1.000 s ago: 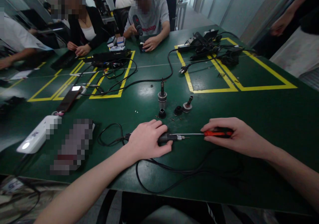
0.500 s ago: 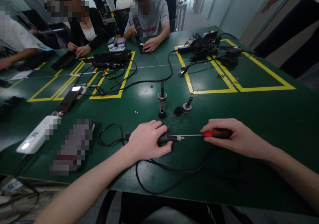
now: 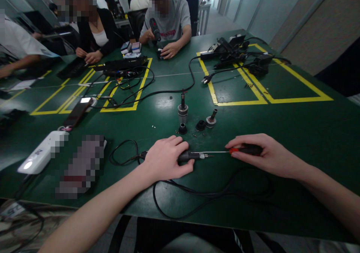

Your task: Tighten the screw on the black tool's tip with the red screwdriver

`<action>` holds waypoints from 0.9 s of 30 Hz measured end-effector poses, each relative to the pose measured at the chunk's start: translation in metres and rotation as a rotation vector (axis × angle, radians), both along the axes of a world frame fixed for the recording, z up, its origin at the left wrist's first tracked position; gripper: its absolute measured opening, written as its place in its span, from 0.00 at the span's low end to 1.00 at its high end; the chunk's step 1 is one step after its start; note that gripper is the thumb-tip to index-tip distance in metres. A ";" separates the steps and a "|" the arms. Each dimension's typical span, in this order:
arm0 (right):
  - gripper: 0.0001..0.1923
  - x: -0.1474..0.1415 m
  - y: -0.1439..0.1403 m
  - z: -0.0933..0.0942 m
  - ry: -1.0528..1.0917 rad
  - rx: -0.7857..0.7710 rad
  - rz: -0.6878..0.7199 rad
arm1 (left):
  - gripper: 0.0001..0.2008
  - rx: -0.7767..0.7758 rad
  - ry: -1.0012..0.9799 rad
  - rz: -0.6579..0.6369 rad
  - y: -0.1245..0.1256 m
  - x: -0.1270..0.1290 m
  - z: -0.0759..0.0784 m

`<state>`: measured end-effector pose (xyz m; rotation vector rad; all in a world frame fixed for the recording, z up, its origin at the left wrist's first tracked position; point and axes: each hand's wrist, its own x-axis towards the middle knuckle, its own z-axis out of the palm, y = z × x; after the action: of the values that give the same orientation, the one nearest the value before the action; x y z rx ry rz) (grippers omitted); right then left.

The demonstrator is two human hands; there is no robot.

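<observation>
Cable [image 3: 197, 202] loops along the near edge of the green table [image 3: 295, 133], black and slack, running up to the corded tool [image 3: 189, 156] that lies flat on the surface. The left hand [image 3: 165, 159] is closed over that tool's dark body, fingers curled around it and pinning it down, with only the metal nose showing. The right hand [image 3: 260, 155] grips a screwdriver [image 3: 225, 152] by its red-and-black handle, fingers wrapped shut, the thin shaft lying level with its tip at the tool's nose (whether it is seated in a screw is too small to tell).

The tool looks rigid and fairly light, likely to roll on its round body, so the barrel is the place to hold it; the trailing cord is soft and may drag.

Just beyond stand small loose parts: a metal chuck piece [image 3: 182, 112] upright, a small dark ring [image 3: 182, 128], a black cap [image 3: 200, 125] and another fitting [image 3: 210, 120], with tiny screws [image 3: 198, 135] near them.

Farther off, yellow tape lines [image 3: 239, 102], more cords and a plug [image 3: 207, 79], and other people working at the far side.
</observation>
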<state>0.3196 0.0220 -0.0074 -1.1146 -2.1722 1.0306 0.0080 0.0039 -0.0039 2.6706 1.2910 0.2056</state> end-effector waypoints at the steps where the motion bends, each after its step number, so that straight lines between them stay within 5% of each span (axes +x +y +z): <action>1: 0.19 0.000 0.000 -0.001 -0.002 0.017 -0.006 | 0.13 0.002 0.000 0.001 0.000 0.000 0.000; 10: 0.23 0.001 0.002 -0.001 -0.069 0.002 0.054 | 0.13 0.005 -0.003 0.007 0.000 0.000 -0.001; 19: 0.10 0.001 0.001 -0.003 0.002 0.096 0.049 | 0.13 -0.002 0.001 0.003 0.000 0.000 0.000; 27: 0.20 0.003 0.000 -0.009 0.010 0.049 0.039 | 0.13 0.008 0.004 0.000 0.001 0.000 -0.001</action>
<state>0.3221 0.0222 -0.0164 -1.0474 -2.2073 0.9920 0.0080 0.0046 -0.0047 2.6791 1.2937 0.2050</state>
